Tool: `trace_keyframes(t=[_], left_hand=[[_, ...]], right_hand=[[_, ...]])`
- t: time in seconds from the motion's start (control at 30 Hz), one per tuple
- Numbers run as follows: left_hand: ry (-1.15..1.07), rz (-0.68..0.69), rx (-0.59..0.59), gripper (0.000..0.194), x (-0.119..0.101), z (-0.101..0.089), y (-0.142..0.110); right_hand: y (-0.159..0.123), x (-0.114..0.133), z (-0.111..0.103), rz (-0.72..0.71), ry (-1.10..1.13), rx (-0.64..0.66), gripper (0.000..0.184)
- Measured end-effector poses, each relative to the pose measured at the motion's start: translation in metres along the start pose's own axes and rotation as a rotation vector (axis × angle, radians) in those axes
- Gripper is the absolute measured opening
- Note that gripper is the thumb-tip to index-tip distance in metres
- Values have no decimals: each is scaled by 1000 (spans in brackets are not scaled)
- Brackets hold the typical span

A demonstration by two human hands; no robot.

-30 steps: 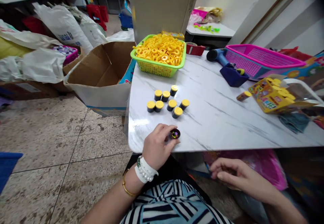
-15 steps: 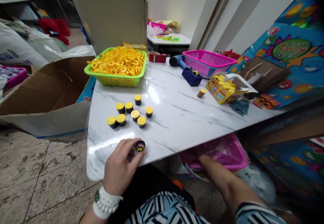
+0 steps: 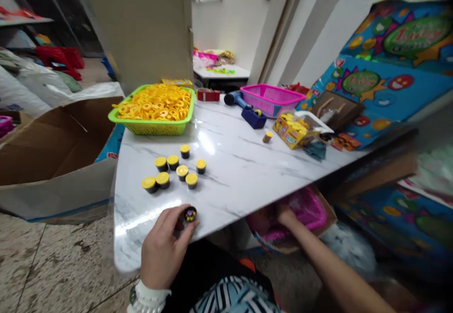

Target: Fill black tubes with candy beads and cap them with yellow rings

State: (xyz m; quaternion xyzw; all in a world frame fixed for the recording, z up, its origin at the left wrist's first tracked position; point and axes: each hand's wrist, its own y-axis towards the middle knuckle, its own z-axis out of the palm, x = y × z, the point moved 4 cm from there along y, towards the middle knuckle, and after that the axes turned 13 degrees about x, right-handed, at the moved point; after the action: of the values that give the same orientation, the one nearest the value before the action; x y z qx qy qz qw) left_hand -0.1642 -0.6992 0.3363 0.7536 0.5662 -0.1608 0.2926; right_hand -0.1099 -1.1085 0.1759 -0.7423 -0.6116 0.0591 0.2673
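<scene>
The bench (image 3: 247, 171) was white with grey streaks, in a messy room with a big box (image 3: 46, 157) on the floor. The green basket (image 3: 152, 127) held yellow rings. Nearer than the basket, at the bench's edge, the left hand (image 3: 164, 247) held a little black cup (image 3: 190, 214) with colored bits inside. The right hand (image 3: 285, 215) was down in a pink bin (image 3: 311, 207); I could not tell how its fingers were.

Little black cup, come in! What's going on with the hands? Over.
Left hand holds open cup at table edge. Right hand down in pink basket. Nothing blocking.
</scene>
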Motion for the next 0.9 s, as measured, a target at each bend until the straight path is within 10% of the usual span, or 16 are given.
trace_keyframes(t=[0.33, 0.7, 0.9], left_hand=[[75, -88, 74, 34, -8, 3, 8], [165, -160, 81, 39, -8, 4, 12], [-40, -7, 79, 24, -1, -1, 1]], right_hand=[[-23, -97, 21, 186, 23, 96, 21], [-81, 16, 71, -187, 221, 99, 23], [-104, 48, 54, -403, 350, -121, 38]])
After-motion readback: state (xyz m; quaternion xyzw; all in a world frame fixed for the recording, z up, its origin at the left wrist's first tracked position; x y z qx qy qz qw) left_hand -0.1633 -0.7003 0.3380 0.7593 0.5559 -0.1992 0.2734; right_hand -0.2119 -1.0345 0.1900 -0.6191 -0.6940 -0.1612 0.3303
